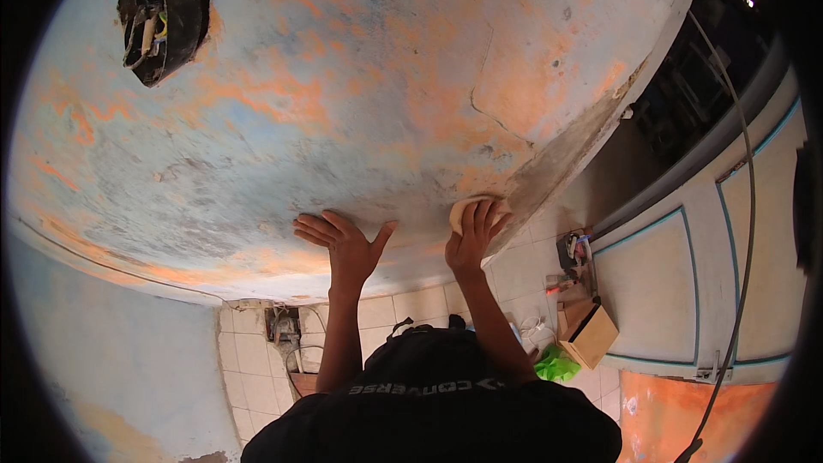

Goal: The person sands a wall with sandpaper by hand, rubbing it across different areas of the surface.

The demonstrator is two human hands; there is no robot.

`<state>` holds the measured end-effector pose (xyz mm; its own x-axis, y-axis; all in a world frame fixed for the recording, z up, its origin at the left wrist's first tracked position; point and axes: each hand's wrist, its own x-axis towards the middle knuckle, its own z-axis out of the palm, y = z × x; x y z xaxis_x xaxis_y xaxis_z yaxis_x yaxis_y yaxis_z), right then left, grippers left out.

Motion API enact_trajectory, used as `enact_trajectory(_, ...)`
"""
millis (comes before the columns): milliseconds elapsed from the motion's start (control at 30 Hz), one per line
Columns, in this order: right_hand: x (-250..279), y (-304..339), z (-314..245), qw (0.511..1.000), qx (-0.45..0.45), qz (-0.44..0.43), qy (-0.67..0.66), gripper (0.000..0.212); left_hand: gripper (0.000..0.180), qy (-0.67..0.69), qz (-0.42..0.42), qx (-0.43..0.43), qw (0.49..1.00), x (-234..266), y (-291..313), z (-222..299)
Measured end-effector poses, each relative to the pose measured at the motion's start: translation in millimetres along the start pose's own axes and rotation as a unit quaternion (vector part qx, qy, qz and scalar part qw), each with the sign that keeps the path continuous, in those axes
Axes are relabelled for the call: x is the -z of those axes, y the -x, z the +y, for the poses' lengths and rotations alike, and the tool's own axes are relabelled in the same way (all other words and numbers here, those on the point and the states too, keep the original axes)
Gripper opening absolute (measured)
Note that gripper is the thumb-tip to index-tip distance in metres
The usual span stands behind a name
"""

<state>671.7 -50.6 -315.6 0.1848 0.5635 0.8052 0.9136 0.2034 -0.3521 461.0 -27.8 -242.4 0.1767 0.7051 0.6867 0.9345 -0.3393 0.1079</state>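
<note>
In front of me stands a wall [386, 146] with patchy grey-blue and orange paint and grey smudges. My left hand [345, 247] lies against its lower part, fingers stretched and thumb spread, holding nothing. To the right, my right hand [471, 236] presses a beige pad [460, 213] to the wall near its right edge. The fingers cover much of the pad, so I cannot tell whether it is a sponge or folded sandpaper. A thin crack [499, 123] runs down the wall above the right hand.
At upper left, wires show in a dark wall opening [167, 30]. A pale door [651, 291] with blue trim stands at right, crossed by a hanging cable [748, 206]. A cardboard box [591, 336] and a green plastic bag [557, 365] lie on the tiled floor [411, 305].
</note>
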Motion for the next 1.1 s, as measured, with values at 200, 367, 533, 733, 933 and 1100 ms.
enact_trajectory(200, 8.4, -23.6, -27.9, 0.995, -0.06, 0.048, -0.056, 0.054, 0.125, 0.004, -0.005, 0.008, 1.0, 0.2, 5.9, -8.2)
enact_trajectory(367, 7.2, -29.4, -14.4, 0.996, -0.017, 0.073, -0.046, 0.052, 0.124, 0.014, -0.01, 0.018, 1.0, 0.4, 6.7, -7.8)
enact_trajectory(533, -9.1, 17.3, -6.3, 1.0, 0.006, 0.007, 0.001, 0.051, 0.123, 0.01, 0.012, -0.007, 1.0, -2.1, 5.2, -9.1)
enact_trajectory(733, 12.2, -42.4, -30.8, 0.995, -0.068, 0.05, -0.046, 0.048, 0.123, 0.001, 0.015, -0.016, 1.0, -2.8, 5.7, -14.8)
enact_trajectory(933, 4.9, 2.7, -5.8, 0.999, -0.014, 0.028, -0.006, 0.048, 0.127, -0.02, -0.009, 0.006, 1.0, -2.2, 6.8, -10.4)
enact_trajectory(1100, 7.8, 19.2, -7.2, 0.996, -0.061, -0.052, -0.03, 0.053, 0.125, -0.027, 0.002, -0.018, 0.999, 1.2, 0.3, -7.3)
